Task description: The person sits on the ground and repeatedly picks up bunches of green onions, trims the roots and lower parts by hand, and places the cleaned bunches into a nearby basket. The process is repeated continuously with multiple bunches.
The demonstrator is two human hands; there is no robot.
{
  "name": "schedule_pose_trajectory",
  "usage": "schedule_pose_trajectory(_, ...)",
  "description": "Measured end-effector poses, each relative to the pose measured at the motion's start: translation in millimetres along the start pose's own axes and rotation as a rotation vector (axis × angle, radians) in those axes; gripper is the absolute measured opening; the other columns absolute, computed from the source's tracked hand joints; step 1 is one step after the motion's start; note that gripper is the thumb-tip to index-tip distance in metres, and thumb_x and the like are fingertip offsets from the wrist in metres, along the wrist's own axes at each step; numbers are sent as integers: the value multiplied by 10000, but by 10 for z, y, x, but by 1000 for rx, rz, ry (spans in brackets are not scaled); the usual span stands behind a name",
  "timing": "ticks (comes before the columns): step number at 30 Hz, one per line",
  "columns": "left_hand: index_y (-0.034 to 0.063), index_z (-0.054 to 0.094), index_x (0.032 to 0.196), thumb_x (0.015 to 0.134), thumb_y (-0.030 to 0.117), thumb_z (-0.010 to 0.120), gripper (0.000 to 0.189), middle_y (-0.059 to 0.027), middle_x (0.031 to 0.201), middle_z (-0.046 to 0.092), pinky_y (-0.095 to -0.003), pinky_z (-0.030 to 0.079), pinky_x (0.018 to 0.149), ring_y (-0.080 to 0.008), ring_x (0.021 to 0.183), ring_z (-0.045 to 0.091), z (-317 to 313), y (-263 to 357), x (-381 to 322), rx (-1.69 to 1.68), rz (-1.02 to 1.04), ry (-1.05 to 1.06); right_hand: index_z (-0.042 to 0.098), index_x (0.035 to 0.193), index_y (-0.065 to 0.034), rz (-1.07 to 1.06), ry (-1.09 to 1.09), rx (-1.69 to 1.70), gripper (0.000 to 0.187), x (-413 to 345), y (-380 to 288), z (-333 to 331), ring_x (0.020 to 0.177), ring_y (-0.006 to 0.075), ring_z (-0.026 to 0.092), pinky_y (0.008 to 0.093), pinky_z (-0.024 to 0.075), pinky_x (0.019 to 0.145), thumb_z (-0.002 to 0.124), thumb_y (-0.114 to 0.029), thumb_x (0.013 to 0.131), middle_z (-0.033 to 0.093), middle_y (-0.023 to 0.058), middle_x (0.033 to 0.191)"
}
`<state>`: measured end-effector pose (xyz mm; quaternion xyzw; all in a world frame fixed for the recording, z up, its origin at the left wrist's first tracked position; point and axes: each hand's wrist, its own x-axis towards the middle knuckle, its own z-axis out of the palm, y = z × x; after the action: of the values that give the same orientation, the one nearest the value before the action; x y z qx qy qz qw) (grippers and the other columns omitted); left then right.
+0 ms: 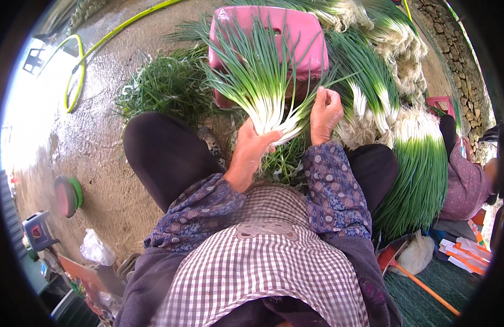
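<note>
My left hand [250, 150] grips a fanned bunch of green onions [265, 96] near the white root ends, the thumb lying across the stalks. Their green leaves spread forward over a pink plastic stool [307, 39]. On the bunch's right side, my right hand [327, 113] has its thumb and fingers pinched together at a green leaf of an outer stalk. Trimmed green leaves [166, 83] lie heaped left of the stool, and more scraps [286, 161] lie below my hands.
Bundled green onions [419, 163] with pale roots are stacked at my right, with more piled behind [364, 69]. A yellow hose [125, 28] curves over wet concrete at the left. Another person [466, 184] sits at far right. An orange broom handle [429, 282] lies lower right.
</note>
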<state>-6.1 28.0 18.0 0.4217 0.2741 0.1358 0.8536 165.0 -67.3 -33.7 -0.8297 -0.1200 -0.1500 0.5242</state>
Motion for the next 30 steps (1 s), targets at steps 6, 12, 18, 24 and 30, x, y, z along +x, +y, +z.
schedule_pose_trajectory(6, 2, 550, 1168, 770, -5, 678, 418, -50, 1008, 660, -215, 432, 520, -84, 739, 597, -61, 12, -71, 27, -1, 28, 658, 801, -7, 172, 136, -94, 217, 408, 227, -302, 549, 180, 580, 316, 451, 542, 649, -208, 881, 626, 78, 619)
schedule_pose_trajectory(12, 15, 561, 1152, 794, 57, 684, 381, -41, 983, 663, -220, 425, 524, -85, 731, 600, -91, 18, -36, -25, -27, 83, 679, 789, -36, 203, -918, -431, 244, -253, -26, -813, 571, 273, 607, 373, 485, 588, 733, -274, 786, 609, 147, 642)
schedule_pose_trajectory(18, 41, 588, 1118, 838, 165, 676, 320, -15, 946, 655, -246, 433, 548, -87, 739, 600, -109, 13, -15, 68, -65, 122, 660, 945, 21, -104, -607, 177, 142, -334, -537, -438, 671, 63, 589, 233, 478, 631, 659, -108, 882, 666, 50, 772)
schedule_pose_trajectory(24, 41, 587, 1110, 824, 144, 675, 316, -12, 920, 646, -258, 432, 553, -97, 726, 594, -113, 25, -4, 125, -81, 147, 670, 907, -3, 40, -528, 69, 245, 20, -573, 188, 608, 178, 639, 332, 487, 584, 701, -233, 832, 674, 113, 706)
schedule_pose_trajectory(30, 35, 586, 1103, 816, 126, 683, 316, -17, 923, 650, -239, 426, 537, -89, 706, 591, -116, 7, -7, 63, -70, 131, 672, 835, 13, 169, -629, 205, 161, 54, -415, 283, 626, 28, 544, 218, 444, 574, 689, -146, 859, 641, -15, 694)
